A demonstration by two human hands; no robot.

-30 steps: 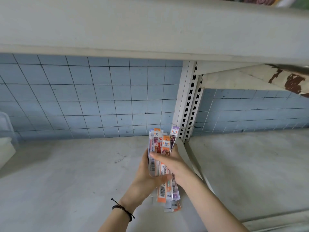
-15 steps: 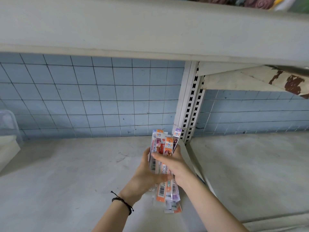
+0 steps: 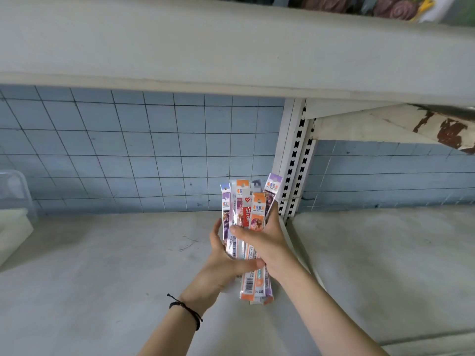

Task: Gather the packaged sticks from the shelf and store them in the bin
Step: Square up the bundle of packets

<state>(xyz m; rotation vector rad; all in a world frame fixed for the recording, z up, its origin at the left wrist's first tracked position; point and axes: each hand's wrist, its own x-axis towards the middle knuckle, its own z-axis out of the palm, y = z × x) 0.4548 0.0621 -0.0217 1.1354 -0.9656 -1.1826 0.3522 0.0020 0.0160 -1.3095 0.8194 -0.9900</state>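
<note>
Holds upright, in both hands, a bundle of long, flat packaged sticks in orange, purple, red and white plastic wrappers, barcodes on the near faces. Left hand wrapped round the bundle's left side, thumb laid across the front low down; grip closed tight on the packets. Right hand curled over the right side and across the front higher up; grip likewise closed on the same bundle. Top ends fanned out above the fingers, bottom ends poking out below the palms. Cannot tell whether the bottom ends touch the board beneath. Thin black cord bracelet around the left wrist.

Below the hands, a pale grey, scuffed shelf board with a few dark scratches. To the right, past a white upright post with two rows of black slots, a second grey shelf board. Behind both, a light blue back panel crossed by a thin dark wire grid. Overhead, the broad grey front edge of an upper shelf; under its right part, a white slanted bracket with rust-brown patches. On top of it, far right, some colourful packets, blurred. At the far left edge, on the lower board and well apart from the bundle, a clear plastic bin with rounded corners, only partly in view.
</note>
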